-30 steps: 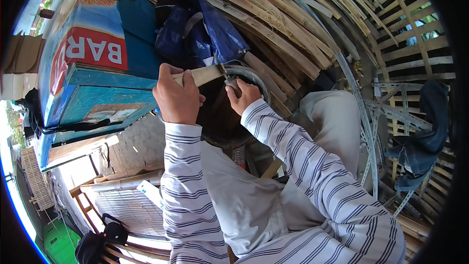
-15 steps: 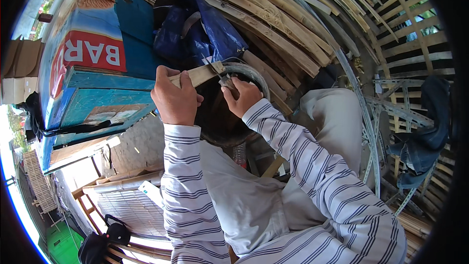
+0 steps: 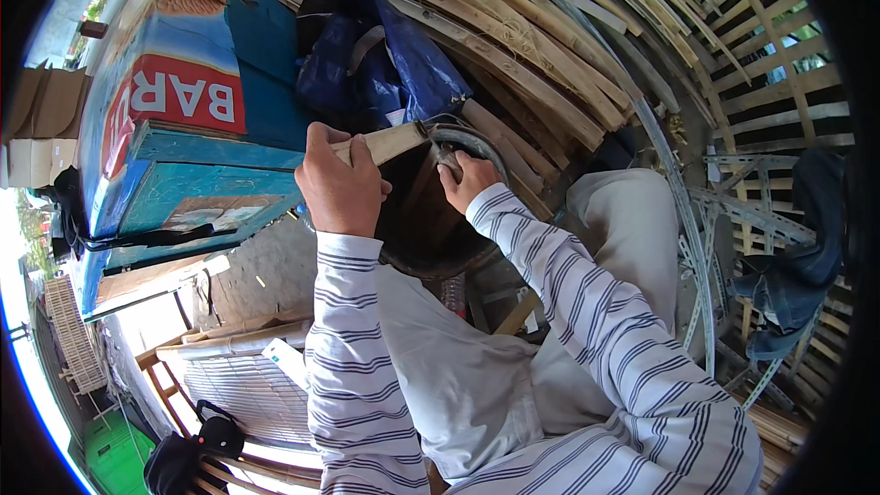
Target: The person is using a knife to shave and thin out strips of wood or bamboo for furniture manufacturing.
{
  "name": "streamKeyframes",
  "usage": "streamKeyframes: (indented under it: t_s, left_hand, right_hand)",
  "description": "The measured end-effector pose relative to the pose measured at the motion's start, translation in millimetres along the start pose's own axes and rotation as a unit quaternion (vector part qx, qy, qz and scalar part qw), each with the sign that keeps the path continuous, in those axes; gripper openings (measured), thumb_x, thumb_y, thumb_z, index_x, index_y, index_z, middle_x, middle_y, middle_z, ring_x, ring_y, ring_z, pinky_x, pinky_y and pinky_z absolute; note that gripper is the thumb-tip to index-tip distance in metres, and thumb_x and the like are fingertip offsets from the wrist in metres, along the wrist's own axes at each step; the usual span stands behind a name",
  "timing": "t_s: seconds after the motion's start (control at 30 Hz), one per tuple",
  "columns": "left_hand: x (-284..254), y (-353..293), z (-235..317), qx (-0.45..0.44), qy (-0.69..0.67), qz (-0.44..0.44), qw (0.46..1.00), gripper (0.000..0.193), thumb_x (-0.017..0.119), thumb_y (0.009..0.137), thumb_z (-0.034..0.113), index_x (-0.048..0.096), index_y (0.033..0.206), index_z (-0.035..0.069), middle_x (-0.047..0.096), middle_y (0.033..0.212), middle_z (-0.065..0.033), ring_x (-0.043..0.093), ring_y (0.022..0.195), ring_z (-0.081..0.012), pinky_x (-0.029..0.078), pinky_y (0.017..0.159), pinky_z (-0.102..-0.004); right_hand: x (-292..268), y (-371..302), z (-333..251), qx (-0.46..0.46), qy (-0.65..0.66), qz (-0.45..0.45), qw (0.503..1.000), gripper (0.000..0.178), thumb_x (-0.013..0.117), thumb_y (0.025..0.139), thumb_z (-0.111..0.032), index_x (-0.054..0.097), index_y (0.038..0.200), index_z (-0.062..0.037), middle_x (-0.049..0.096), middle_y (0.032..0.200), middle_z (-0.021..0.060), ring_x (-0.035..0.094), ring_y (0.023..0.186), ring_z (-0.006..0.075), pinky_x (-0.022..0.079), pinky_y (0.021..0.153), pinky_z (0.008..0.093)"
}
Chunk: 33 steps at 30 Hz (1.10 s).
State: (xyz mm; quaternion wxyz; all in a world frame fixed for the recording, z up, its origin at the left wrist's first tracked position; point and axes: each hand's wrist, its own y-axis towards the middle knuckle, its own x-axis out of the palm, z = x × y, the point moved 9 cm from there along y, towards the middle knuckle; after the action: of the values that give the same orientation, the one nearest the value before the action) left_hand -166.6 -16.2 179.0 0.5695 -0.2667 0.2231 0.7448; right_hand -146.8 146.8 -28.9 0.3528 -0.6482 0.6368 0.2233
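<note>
My left hand (image 3: pixel 341 191) is closed around a pale flat bamboo strip (image 3: pixel 390 142) and holds it nearly level in front of me. Its far end reaches the metal rim (image 3: pixel 481 145) of a dark round tub (image 3: pixel 417 225) between my knees. My right hand (image 3: pixel 469 180) is curled at the strip's far end, fingers closed on a small grey tool (image 3: pixel 448 161) that touches the strip. Most of the tool is hidden by the fingers. Both forearms wear striped sleeves.
A blue painted box (image 3: pixel 197 174) with a red panel stands at my left. A dark blue plastic bag (image 3: pixel 385 64) lies behind the tub on stacked bamboo slats (image 3: pixel 550 46). Metal frames (image 3: pixel 733 211) and a dark cloth (image 3: pixel 793 284) are at right, wooden frames (image 3: pixel 211 357) at lower left.
Both hands stay on the strip and tool at the tub's rim. The right hand has shifted slightly along the strip's end; the left hand's grip is unchanged.
</note>
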Motion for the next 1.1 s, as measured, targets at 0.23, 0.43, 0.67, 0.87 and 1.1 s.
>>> streamKeyframes:
  t_s: [0.23, 0.43, 0.67, 0.87, 1.1]
  left_hand:
    - [3, 5, 4, -0.008, 0.001, 0.002, 1.000, 0.012, 0.059, 0.087, 0.005, 0.050, 0.083, -0.002, 0.063, 0.064, -0.0154, 0.063, 0.043, -0.0210, 0.048, 0.035, -0.0275]
    - [-8, 9, -5, -0.045, 0.009, 0.008, 0.999, 0.012, 0.059, 0.087, 0.005, 0.050, 0.084, -0.002, 0.064, 0.066, -0.0168, 0.064, 0.044, -0.0210, 0.048, 0.035, -0.0266]
    - [-5, 11, -2, -0.014, 0.011, 0.000, 1.000, 0.012, 0.059, 0.087, 0.005, 0.050, 0.085, -0.003, 0.064, 0.066, -0.0166, 0.064, 0.044, -0.0207, 0.048, 0.035, -0.0261]
    - [-2, 7, 1, 0.013, 0.017, -0.001, 1.000, 0.012, 0.059, 0.087, 0.006, 0.050, 0.085, -0.002, 0.063, 0.064, -0.0154, 0.063, 0.044, -0.0206, 0.048, 0.036, -0.0271]
    - [-1, 6, 7, 0.022, 0.030, -0.015, 0.999, 0.016, 0.061, 0.088, 0.010, 0.050, 0.085, -0.001, 0.063, 0.067, -0.0142, 0.064, 0.045, -0.0188, 0.048, 0.038, -0.0259]
  right_hand:
    - [18, -2, 27, 0.006, -0.054, 0.094, 0.994, 0.038, 0.058, 0.088, -0.035, 0.059, 0.109, -0.0037, 0.066, 0.093, 0.0201, 0.064, 0.086, 0.0379, 0.051, 0.080, 0.0468]
    - [28, -12, 23, 0.027, 0.018, 0.022, 0.999, 0.044, 0.057, 0.088, -0.036, 0.058, 0.115, -0.0017, 0.066, 0.104, 0.0219, 0.063, 0.096, 0.0379, 0.050, 0.085, 0.0461]
    - [-26, -3, -24, -0.094, 0.123, 0.118, 0.981, 0.041, 0.062, 0.086, -0.036, 0.062, 0.106, -0.0015, 0.066, 0.085, 0.0215, 0.065, 0.081, 0.0368, 0.053, 0.073, 0.0436]
    - [-8, 11, 8, 0.037, -0.012, -0.006, 0.999, 0.045, 0.059, 0.087, -0.040, 0.064, 0.112, -0.0028, 0.066, 0.105, 0.0212, 0.063, 0.099, 0.0348, 0.050, 0.089, 0.0421]
    - [-35, -1, -37, -0.082, 0.133, 0.087, 0.984, 0.047, 0.062, 0.084, -0.038, 0.065, 0.107, 0.0029, 0.067, 0.089, 0.0254, 0.065, 0.086, 0.0387, 0.052, 0.081, 0.0427]
